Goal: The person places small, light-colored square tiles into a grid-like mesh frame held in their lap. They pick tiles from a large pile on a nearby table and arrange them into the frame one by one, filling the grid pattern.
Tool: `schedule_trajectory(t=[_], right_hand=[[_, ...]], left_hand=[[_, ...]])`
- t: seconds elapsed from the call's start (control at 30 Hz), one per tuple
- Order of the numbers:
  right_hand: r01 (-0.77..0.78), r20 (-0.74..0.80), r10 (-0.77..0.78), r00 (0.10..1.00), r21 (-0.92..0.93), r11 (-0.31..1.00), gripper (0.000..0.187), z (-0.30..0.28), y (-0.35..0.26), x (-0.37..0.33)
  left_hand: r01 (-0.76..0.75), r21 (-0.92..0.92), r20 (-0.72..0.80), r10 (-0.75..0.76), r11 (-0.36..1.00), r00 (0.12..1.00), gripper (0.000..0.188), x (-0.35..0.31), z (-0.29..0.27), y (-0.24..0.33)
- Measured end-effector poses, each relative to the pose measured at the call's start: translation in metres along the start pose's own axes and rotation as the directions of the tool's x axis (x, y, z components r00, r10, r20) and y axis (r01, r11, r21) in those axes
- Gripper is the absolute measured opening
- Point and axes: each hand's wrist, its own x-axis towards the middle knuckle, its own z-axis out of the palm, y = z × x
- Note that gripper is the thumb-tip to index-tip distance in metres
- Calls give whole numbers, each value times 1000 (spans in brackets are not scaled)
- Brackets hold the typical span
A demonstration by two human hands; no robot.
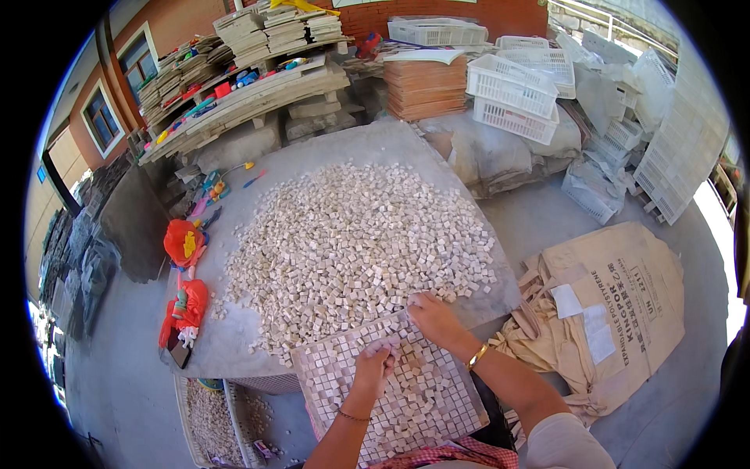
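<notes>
A square grid tray [471, 384] rests in front of me, its near side over my lap and its far edge at the table. Small whitish stone cubes sit in many of its cells, and loose ones lie heaped over its middle and right. Above the tray's upper middle is my left hand [375, 364], thumb and fingers pinched together; what they hold is too small to make out. My right hand [432, 316] is closed at the tray's far right corner, beside the big pile of stone cubes [359, 242]. Its fingertips are hidden, so its contents do not show.
The pile spreads over a grey table [367, 144]. Orange-red bags [185, 244] and a dark phone [181, 356] lie along its left edge. Below stands a white crate [187, 418] of cubes. A tan sack [625, 297] lies right; white baskets [516, 82] stack behind.
</notes>
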Motion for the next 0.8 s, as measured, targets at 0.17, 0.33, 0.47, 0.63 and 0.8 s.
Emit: schedule_trajectory(t=[0.17,0.33,0.47,0.63,0.8], right_hand=[[-315,60,350,935,595,739,15,-4,7,1],[-321,130,342,931,738,593,16,-6,7,-1],[-46,3,47,999,273,961,14,17,8,-5],[-67,107,52,993,142,988,8,15,-4,-1],[-254,185,184,965,508,823,6,-2,-2,4]], left_hand=[[-375,742,59,504,555,862,16,39,-12,16],[-338,940,235,618,53,750,21,47,-7,10],[-217,976,171,542,22,823,25,32,22,15],[-128,991,120,535,-21,836,24,45,20,2],[-258,958,110,672,125,733,19,36,4,-1]])
